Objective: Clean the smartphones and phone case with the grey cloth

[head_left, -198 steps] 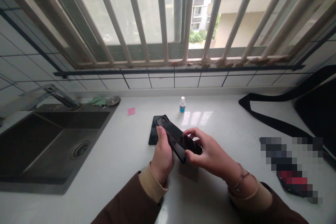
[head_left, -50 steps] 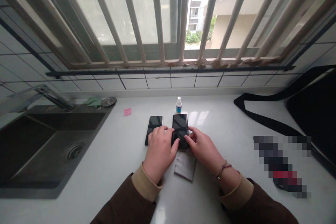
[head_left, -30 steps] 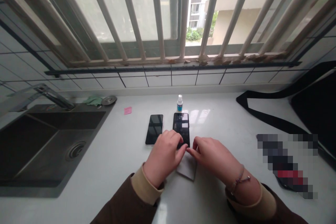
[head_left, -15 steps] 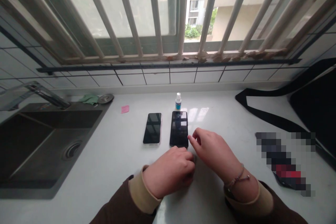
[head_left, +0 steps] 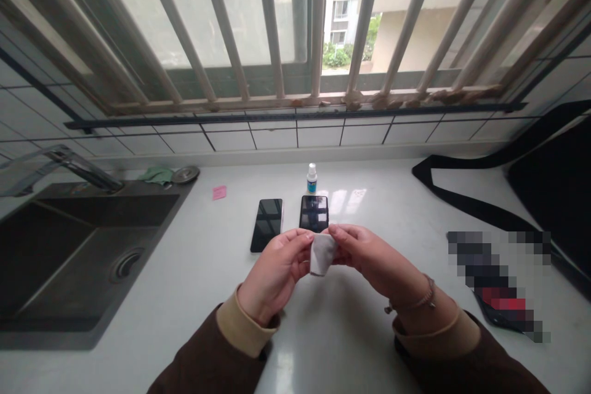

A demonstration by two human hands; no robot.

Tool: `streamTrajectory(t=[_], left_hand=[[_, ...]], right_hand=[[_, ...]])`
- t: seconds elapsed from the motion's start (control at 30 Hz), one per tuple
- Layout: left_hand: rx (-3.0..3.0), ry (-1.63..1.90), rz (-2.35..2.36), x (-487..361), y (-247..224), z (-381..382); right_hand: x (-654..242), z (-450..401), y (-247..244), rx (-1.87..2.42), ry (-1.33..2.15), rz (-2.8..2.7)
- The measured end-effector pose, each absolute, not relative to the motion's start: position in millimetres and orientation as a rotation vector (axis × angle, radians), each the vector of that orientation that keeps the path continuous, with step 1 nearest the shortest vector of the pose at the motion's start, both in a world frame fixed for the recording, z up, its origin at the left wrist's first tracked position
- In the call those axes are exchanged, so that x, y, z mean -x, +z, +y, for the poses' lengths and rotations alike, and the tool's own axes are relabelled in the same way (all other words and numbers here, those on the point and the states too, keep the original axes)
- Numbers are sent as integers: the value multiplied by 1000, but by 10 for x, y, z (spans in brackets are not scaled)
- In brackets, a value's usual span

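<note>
My left hand [head_left: 276, 271] and my right hand [head_left: 369, 258] together pinch a small grey cloth [head_left: 321, 253], raised above the white counter [head_left: 217, 271]. Just beyond the hands two dark phones lie flat, screens up, side by side: a white-edged phone [head_left: 266, 224] on the left and a black phone [head_left: 314, 212] on the right, its near end hidden by the cloth and my fingers. A small spray bottle [head_left: 312, 178] with a blue label stands behind the black phone.
A dark sink [head_left: 78, 246] with a tap [head_left: 83, 167] is set in the counter at the left. A pink note [head_left: 218, 192], a green rag [head_left: 157, 175] and a metal drain plug [head_left: 185, 173] lie near it. A black bag with straps [head_left: 545, 184] lies at the right. A barred window stands behind.
The black phone was set down beside the white-edged one. My left hand then picked the grey cloth up off the counter, and both hands now hold it in the air.
</note>
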State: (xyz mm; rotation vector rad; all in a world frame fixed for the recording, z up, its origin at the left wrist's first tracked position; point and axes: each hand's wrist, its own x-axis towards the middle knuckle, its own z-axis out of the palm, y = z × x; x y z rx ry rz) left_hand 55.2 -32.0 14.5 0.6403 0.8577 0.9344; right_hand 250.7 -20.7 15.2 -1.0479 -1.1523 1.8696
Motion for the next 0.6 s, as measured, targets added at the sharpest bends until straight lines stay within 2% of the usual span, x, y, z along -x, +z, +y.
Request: streamTrajectory(t=[0.13, 0.3, 0.4, 0.5, 0.6], left_hand=[[-526, 1023, 887, -568, 103, -277], [-732, 1095, 1057, -570, 60, -234], [-1007, 1058, 1228, -530, 27, -207], [-1466, 1014, 1432, -486, 31, -205], [-1937, 997, 1611, -468, 61, -230]], right_hand=[[-2506, -179, 54, 983, 1883, -1083], [-2513, -77, -12, 1178, 1576, -1136], [-2568, 114, -55, 1377, 1281, -1245], [-2649, 421, -66, 1663, 831, -1457], [-2708, 778, -57, 1738, 765, -1478]])
